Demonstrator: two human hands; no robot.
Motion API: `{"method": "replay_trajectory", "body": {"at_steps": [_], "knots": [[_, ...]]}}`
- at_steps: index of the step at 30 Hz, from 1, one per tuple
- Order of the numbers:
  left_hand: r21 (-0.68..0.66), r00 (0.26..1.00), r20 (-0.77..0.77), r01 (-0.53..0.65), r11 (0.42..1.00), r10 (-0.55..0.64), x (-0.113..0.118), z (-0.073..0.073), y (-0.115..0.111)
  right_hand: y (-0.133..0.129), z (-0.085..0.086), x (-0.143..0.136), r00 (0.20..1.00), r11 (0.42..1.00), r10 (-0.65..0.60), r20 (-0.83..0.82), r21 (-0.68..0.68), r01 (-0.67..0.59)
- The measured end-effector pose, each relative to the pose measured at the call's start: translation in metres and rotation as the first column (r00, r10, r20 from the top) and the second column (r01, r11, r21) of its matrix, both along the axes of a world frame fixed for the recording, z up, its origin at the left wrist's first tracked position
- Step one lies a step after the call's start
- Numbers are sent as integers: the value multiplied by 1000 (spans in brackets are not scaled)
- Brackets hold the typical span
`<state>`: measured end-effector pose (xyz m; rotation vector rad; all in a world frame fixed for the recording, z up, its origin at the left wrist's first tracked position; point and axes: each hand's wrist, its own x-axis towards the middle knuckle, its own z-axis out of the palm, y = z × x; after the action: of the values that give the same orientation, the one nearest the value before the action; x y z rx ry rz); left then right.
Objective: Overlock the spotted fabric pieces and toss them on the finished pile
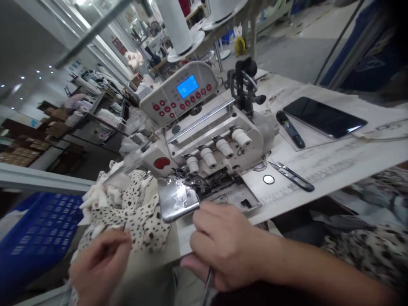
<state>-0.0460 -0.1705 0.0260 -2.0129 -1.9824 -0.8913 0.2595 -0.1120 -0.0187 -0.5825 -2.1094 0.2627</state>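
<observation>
My right hand (219,246) is closed around a thin metal tool (208,287) whose shaft points down out of its grip, just in front of the sewing machine (216,140). Its fingertips are near the open front of the machine, beside the shiny metal plate (177,197). My left hand (102,263) is blurred at the lower left, fingers curled, near the spotted fabric (137,208); whether it holds anything is hidden. The machine's panel (181,91) shows a lit blue screen.
Thread snips (291,175), a black marker (290,128) and a phone (325,116) lie on the table (338,159) to the right. A blue basket (44,229) stands at the left. White thread cones (177,27) rise behind the machine. Spotted cloth (372,255) lies at lower right.
</observation>
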Motion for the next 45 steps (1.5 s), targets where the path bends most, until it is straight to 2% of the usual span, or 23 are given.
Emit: {"method": "replay_trajectory", "body": {"at_steps": [3, 5, 7, 10, 12, 14, 17, 19, 25, 30, 32, 35, 38, 40, 42, 43, 44, 45], "knots": [[150, 994, 111, -25, 988, 9, -8, 5, 24, 1, 7, -27, 992, 997, -57, -111, 44, 62], [214, 995, 97, 0, 977, -21, -13, 8, 40, 3, 12, -41, 980, 992, -116, -164, 34, 123], [248, 996, 38, 75, 966, -87, -18, 9, 54, 6, 15, -52, 960, 986, -157, -233, 14, 165], [233, 949, -207, 283, 931, -236, -25, 8, 70, 7, 13, -63, 944, 986, -160, -288, -7, 166], [193, 883, -350, 396, 898, -314, -28, 4, 79, 8, 7, -67, 955, 984, -173, -242, -5, 177], [171, 827, -442, 459, 872, -348, -30, -3, 87, 9, 1, -70, 965, 977, -203, -168, 32, 211], [138, 761, -523, 519, 844, -383, -32, -15, 98, 9, -7, -70, 978, 969, -199, -64, 137, 206], [119, 744, -534, 536, 836, -401, -33, -22, 103, 9, -7, -69, 984, 968, -179, 4, 179, 175], [82, 745, -506, 543, 836, -435, -36, -39, 112, 3, 0, -61, 983, 965, -162, 84, 220, 140], [96, 798, -451, 489, 867, -401, -51, -48, 124, -1, 4, -50, 987, 973, -146, 72, 189, 131], [83, 806, -428, 485, 870, -409, -54, -47, 129, -2, 3, -49, 990, 977, -127, 57, 182, 115], [-7, 814, -359, 487, 874, -456, -52, -39, 132, -5, 2, -53, 992, 974, -109, 61, 206, 95], [-66, 877, -195, 434, 899, -438, -46, -28, 125, -11, 0, -62, 989, 971, -109, 103, 226, 83], [20, 926, -43, 375, 927, -374, -41, -23, 116, -14, 0, -70, 987, 968, -100, 127, 243, 67], [217, 968, 66, 224, 950, -243, -35, -22, 105, -16, 2, -77, 986, 966, -95, 139, 252, 58], [313, 977, 85, 159, 936, -194, -31, -21, 100, -15, 4, -81, 985, 967, -96, 144, 247, 58], [374, 979, 69, 152, 915, -191, -26, -20, 95, -14, 6, -86, 984, 969, -98, 150, 239, 60], [380, 965, 27, 231, 896, -260, -19, -18, 92, -12, 8, -90, 983, 970, -101, 152, 233, 64]]}}
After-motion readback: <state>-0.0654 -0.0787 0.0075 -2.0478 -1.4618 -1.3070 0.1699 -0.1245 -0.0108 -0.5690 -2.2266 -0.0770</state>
